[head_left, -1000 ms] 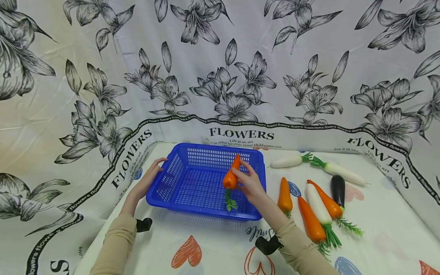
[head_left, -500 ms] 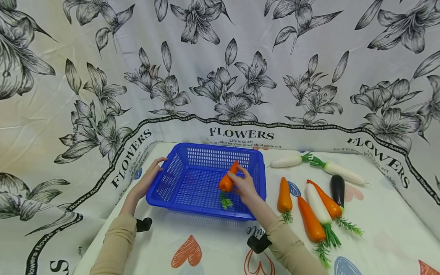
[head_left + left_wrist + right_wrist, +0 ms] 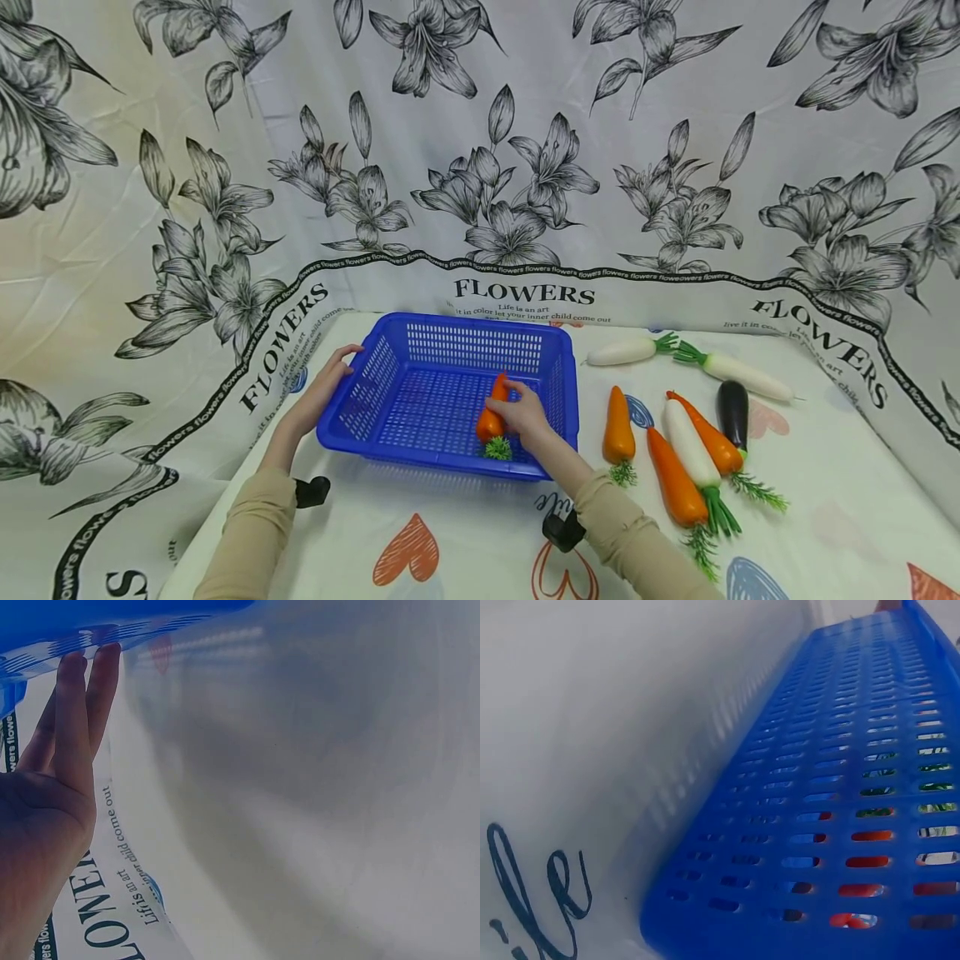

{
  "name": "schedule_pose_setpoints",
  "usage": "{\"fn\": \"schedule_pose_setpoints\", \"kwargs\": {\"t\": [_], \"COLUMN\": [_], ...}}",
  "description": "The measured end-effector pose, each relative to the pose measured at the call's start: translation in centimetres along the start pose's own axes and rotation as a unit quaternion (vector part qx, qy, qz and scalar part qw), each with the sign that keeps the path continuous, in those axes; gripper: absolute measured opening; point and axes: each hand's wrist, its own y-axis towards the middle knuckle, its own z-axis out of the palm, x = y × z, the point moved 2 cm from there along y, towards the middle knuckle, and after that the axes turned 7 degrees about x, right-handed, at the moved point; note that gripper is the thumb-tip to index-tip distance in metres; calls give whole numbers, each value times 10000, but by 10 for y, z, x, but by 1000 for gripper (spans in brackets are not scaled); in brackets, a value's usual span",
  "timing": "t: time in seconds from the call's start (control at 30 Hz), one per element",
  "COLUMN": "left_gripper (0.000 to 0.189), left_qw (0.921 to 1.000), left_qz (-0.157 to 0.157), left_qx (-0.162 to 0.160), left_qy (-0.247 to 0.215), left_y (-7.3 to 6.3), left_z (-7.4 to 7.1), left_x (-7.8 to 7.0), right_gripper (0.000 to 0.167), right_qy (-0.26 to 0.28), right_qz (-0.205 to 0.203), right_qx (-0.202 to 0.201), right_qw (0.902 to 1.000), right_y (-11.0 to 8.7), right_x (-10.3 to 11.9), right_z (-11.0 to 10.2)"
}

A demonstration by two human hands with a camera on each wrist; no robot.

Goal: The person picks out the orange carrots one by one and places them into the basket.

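From the head, the right hand [image 3: 527, 415] pinches a bright orange, pointy, green-topped carrot [image 3: 491, 425] inside the blue basket [image 3: 420, 408]; from the left wrist, the left hand [image 3: 54, 796] touches the basket, fingers straight; from the right wrist, orange peeks through it

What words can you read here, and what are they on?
"FLOWERS": curtain, big letters.
"Life is an art": curtain.
"inner child come out": curtain.
"flowers", repeated: the curtain's black band.
"ile": tablecloth, rest partly covered or cut off.
Other curtain print: too small or creased.
Blue basket: no writing seen.
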Motion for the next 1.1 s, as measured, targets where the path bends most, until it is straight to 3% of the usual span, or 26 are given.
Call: {"fn": "schedule_pose_setpoints", "kwargs": {"t": [0.27,0.67,1.0,1.1], "left_gripper": [45,45,47,47], "left_qw": [10000,10000,10000,10000], "left_qz": [48,-15,-41,-55], "left_qx": [24,-29,-1,-8], "left_qy": [10,7,16,9], "left_y": [0,0,-1,0], "left_z": [1,2,1,1], "left_x": [-3,-4,-1,0], "right_gripper": [55,57,65,64], "right_qy": [-273,-708,-228,-313], "right_qz": [365,523,640,656], "right_qx": [-47,-61,374,443], "right_qw": [9990,9961,9970,9964], "right_y": [0,1,2,3], "right_x": [-1,-5,-5,-5], "right_z": [1,2,6,7]}}
